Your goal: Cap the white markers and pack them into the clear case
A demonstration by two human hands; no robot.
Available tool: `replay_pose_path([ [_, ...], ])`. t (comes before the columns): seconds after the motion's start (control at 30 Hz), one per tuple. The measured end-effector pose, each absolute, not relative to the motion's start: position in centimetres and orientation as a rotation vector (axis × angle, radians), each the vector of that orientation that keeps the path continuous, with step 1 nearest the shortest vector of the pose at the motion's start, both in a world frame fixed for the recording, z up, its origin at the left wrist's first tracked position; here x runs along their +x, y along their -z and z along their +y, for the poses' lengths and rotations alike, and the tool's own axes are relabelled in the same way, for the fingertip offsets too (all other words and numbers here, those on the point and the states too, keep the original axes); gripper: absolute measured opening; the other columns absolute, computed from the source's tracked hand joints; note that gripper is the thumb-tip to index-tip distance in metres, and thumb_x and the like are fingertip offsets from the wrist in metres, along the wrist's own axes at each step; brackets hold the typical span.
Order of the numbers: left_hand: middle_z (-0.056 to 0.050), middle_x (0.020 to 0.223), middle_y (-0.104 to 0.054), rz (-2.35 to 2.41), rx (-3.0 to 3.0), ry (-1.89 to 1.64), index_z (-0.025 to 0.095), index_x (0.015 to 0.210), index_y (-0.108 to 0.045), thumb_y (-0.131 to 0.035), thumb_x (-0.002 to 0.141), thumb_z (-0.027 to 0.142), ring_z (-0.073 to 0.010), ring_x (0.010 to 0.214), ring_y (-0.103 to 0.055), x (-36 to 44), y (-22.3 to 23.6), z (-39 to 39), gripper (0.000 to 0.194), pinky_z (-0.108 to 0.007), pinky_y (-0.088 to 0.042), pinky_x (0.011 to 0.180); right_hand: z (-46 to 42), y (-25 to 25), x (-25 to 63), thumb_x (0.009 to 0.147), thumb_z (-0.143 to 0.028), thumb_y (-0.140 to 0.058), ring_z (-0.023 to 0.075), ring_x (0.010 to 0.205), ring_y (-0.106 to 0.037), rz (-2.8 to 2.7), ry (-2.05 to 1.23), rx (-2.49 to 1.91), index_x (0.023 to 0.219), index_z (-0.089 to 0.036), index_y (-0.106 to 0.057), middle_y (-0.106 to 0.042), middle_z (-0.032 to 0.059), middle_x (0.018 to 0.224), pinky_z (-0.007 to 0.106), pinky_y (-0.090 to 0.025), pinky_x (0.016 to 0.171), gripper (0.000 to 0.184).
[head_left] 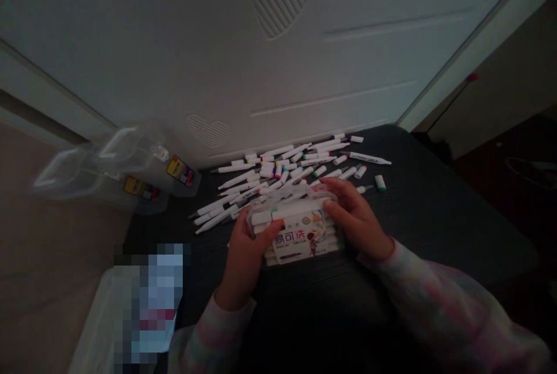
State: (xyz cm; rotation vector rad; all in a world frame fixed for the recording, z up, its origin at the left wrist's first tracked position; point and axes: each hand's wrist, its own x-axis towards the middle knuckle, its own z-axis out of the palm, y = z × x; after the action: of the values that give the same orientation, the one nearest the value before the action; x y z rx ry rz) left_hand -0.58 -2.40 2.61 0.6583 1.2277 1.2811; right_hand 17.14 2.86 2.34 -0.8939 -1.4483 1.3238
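Between both hands is a clear plastic marker case (300, 238) with a printed label, and white markers lie stacked inside it. My left hand (246, 249) grips its left end, thumb across the front. On the right end, my right hand (354, 217) has its thumb on the top edge and its fingers behind. Just beyond the case, many loose white markers (217, 217) and caps are spread over the dark table (435, 217). One green-banded cap (380, 182) lies apart at the right of the pile.
Two clear plastic cases (143, 156) with yellow labels stand at the table's left back corner. A white panel (174, 43) with heart reliefs rises behind the table. At the lower left lies a blurred-out bright item (159, 293) beside a pale translucent object (98, 322).
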Motion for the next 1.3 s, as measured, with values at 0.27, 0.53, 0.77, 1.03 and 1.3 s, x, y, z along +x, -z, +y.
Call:
replay_pose_path([
  [0.27, -0.001, 0.095, -0.064, 1.344, 0.688, -1.263, 0.021, 0.102, -0.047, -0.07, 0.065, 0.025, -0.0206, 0.087, -0.062, -0.4, -2.5, -2.6, 0.044, -0.034, -0.052, 0.074, 2.6, -1.2, 17.4, 0.081, -0.029, -0.05, 0.0156, 0.101, -0.052, -1.573, -1.107, -0.991, 0.112, -0.026, -0.045, -0.054, 0.0039, 0.111, 0.033, -0.043, 0.087, 0.031],
  [0.53, -0.001, 0.089, -0.066, 1.403, 0.636, -1.275, 0.02, 0.098, -0.049, -0.073, 0.058, 0.025, -0.0212, 0.081, -0.063, 0.0, -2.9, -2.6, 0.047, -0.031, -0.052, 0.067, 2.4, -1.3, 17.7, 0.081, -0.032, -0.049, 0.0177, 0.1, -0.053, -1.621, -1.128, -1.058, 0.112, -0.024, -0.046, -0.056, 0.0054, 0.109, 0.033, -0.044, 0.085, 0.031],
  [0.77, 0.0, 0.087, -0.066, 1.43, 0.688, -1.308, 0.02, 0.095, -0.05, -0.075, 0.055, 0.025, -0.019, 0.079, -0.063, -0.1, -2.7, -2.7, 0.048, -0.027, -0.05, 0.066, 2.2, -1.5, 17.9, 0.081, -0.029, -0.049, 0.016, 0.095, -0.055, -1.63, -1.134, -1.02, 0.108, -0.025, -0.047, -0.057, 0.0036, 0.105, 0.028, -0.045, 0.08, 0.027],
  [1.03, 0.001, 0.081, -0.066, 1.468, 0.706, -1.34, 0.02, 0.09, -0.052, -0.075, 0.053, 0.022, -0.0176, 0.074, -0.063, 0.2, -3.2, -3.1, 0.044, -0.026, -0.05, 0.065, 2.4, -1.4, 18.3, 0.082, -0.026, -0.046, 0.0178, 0.091, -0.055, -1.856, -0.889, -1.046, 0.108, -0.023, -0.045, -0.058, 0.0049, 0.1, 0.029, -0.044, 0.077, 0.026],
  [1.3, 0.001, 0.08, -0.068, 1.431, 0.782, -1.353, 0.018, 0.092, -0.051, -0.074, 0.055, 0.022, -0.0168, 0.07, -0.064, -0.1, -2.2, -3.0, 0.044, -0.025, -0.052, 0.06, 2.4, -1.2, 18.3, 0.082, -0.025, -0.045, 0.0165, 0.085, -0.056, -1.908, -0.725, -1.0, 0.107, -0.022, -0.045, -0.058, 0.0051, 0.096, 0.027, -0.046, 0.071, 0.025],
])
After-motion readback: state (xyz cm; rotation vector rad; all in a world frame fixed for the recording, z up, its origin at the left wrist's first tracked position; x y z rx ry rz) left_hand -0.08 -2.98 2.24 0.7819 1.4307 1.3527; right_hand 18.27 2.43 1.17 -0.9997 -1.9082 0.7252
